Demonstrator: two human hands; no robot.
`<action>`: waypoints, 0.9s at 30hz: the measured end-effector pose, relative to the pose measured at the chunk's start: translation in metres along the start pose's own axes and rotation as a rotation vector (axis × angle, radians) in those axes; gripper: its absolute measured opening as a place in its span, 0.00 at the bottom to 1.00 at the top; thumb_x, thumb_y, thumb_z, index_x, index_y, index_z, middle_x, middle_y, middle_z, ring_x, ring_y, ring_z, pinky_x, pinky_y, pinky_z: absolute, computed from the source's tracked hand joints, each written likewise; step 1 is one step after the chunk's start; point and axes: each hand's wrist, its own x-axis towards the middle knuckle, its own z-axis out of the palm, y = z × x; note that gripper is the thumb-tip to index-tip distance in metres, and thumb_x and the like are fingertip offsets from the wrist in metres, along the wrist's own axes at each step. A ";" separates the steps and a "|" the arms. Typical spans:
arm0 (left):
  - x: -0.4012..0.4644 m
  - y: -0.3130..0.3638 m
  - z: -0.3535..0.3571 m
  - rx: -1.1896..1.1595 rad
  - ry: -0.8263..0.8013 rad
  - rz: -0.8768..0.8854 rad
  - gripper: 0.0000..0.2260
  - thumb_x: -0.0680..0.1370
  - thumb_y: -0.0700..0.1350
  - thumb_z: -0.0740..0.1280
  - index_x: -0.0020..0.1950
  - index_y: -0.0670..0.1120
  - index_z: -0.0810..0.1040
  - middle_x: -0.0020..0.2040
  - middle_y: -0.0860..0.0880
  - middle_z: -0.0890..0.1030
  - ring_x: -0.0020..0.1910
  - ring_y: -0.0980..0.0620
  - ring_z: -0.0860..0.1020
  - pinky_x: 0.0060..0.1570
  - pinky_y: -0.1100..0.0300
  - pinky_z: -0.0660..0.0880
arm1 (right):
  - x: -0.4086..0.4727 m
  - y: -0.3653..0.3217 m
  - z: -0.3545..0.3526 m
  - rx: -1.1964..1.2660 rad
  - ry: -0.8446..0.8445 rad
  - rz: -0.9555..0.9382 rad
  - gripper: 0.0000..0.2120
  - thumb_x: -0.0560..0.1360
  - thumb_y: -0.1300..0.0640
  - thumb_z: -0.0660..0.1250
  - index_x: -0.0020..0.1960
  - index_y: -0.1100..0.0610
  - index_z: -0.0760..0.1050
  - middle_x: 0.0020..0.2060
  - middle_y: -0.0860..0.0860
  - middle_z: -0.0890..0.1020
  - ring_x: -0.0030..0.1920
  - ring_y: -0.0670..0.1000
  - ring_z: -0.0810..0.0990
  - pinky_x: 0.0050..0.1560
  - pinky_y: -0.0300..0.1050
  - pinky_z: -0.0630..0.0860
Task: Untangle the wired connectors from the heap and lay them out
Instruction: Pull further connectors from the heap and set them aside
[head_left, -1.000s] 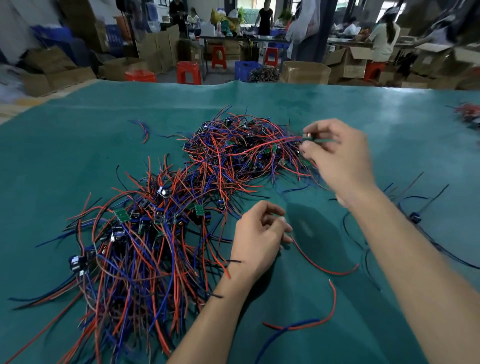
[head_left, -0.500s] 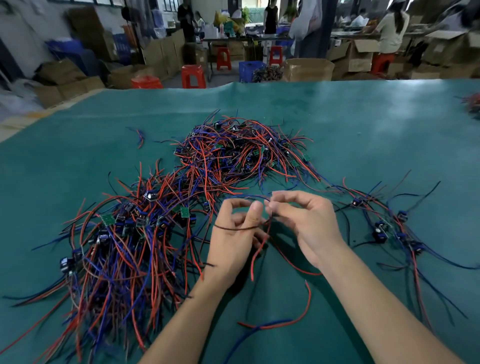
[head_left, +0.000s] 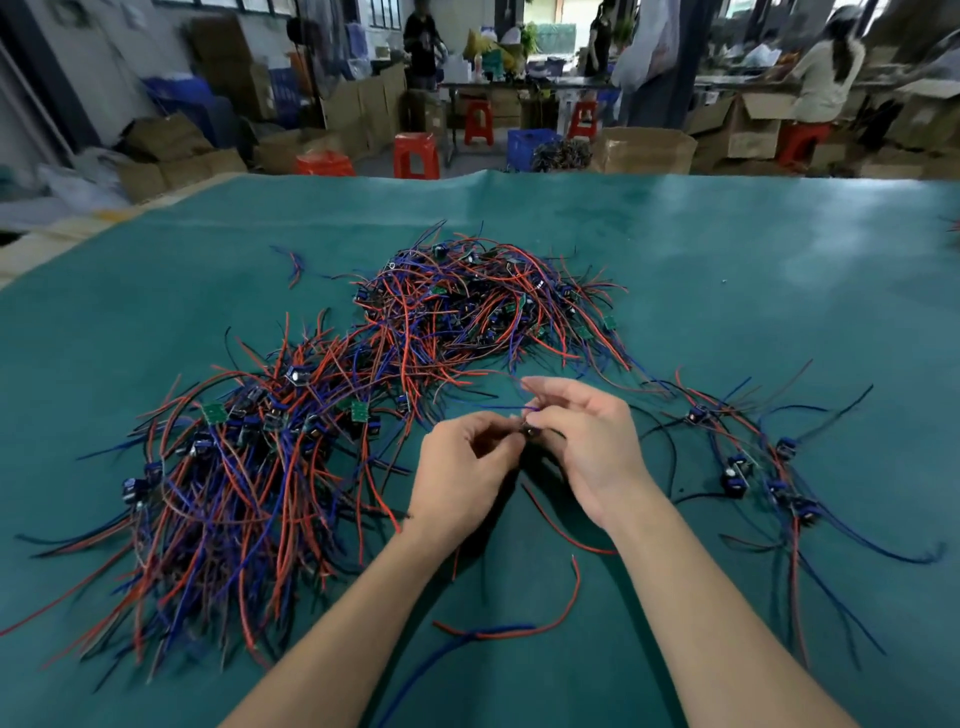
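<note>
Step in hand: one wired connector (head_left: 529, 429) is being worked free, held between both hands just above the table (head_left: 779, 270), near its front edge and between the piles.
Left hand (head_left: 460, 480): its grip pinches the small dark connector body, fingers curled in.
Right hand (head_left: 587, 441): its grip pinches a thin blue lead (head_left: 493, 407) running left from the fingertips.
Heap (head_left: 478, 306): tangled red, blue and black wires toward the middle of the table; a second spread (head_left: 228, 467) lies toward the left edge.
Laid-out pieces (head_left: 753, 467): toward the right edge.
Next move, as I judge: draw the leads clear, then set the piece beside those on the right.
Writing: none readable; the small green boards are too blurred.
</note>
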 end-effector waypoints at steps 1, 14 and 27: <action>-0.001 0.000 0.000 0.029 0.025 0.026 0.06 0.76 0.41 0.71 0.42 0.52 0.84 0.35 0.56 0.84 0.34 0.60 0.80 0.42 0.59 0.78 | 0.000 0.001 0.000 -0.021 0.008 -0.009 0.16 0.73 0.77 0.66 0.49 0.60 0.84 0.38 0.53 0.85 0.40 0.48 0.83 0.46 0.41 0.81; -0.002 0.005 0.005 0.196 -0.023 0.078 0.10 0.81 0.49 0.65 0.43 0.46 0.79 0.35 0.48 0.80 0.41 0.43 0.78 0.44 0.47 0.76 | 0.005 -0.003 -0.012 -0.112 0.052 -0.126 0.09 0.73 0.70 0.74 0.40 0.58 0.83 0.36 0.55 0.85 0.36 0.51 0.82 0.40 0.42 0.81; -0.003 0.004 0.007 0.152 -0.040 0.099 0.11 0.81 0.47 0.65 0.39 0.48 0.78 0.25 0.57 0.71 0.26 0.57 0.66 0.30 0.61 0.60 | 0.012 -0.031 -0.053 0.301 0.661 -0.346 0.08 0.77 0.70 0.70 0.41 0.61 0.78 0.34 0.55 0.82 0.32 0.48 0.82 0.41 0.40 0.81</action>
